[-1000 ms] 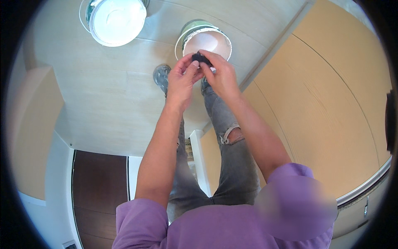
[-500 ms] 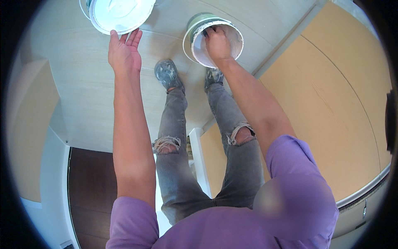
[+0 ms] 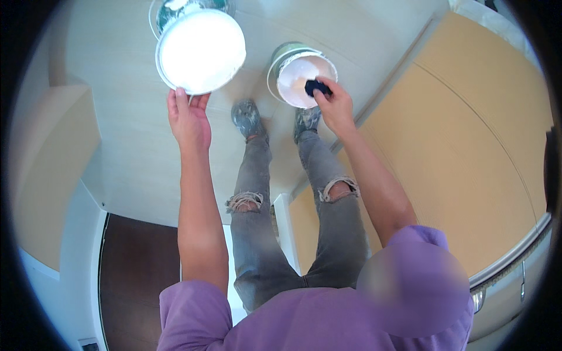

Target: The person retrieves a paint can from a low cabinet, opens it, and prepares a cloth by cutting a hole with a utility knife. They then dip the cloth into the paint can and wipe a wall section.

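Observation:
My left hand grips the near edge of a round white lid, thumb on top and fingers beneath. Partly behind the lid stands an open bucket with a dark green inside, white smears and a wire handle. In my right hand, a small dark blue or black object is pinched between thumb and fingers; its exact kind I cannot make out. That hand is over the near right rim of a second bucket, pale green outside and white-coated inside, with its handle hanging to the left.
Pale large-tile flooring lies under both buckets. My paint-spattered shoes are just short of the right bucket. Tan board covers the right side, and another tan panel curves along the left. A dark brown surface shows at lower left.
My left hand has brought the lid nearer and rightward, uncovering part of the left bucket. My right hand has come up out of the other bucket, and the dark object now shows in it.

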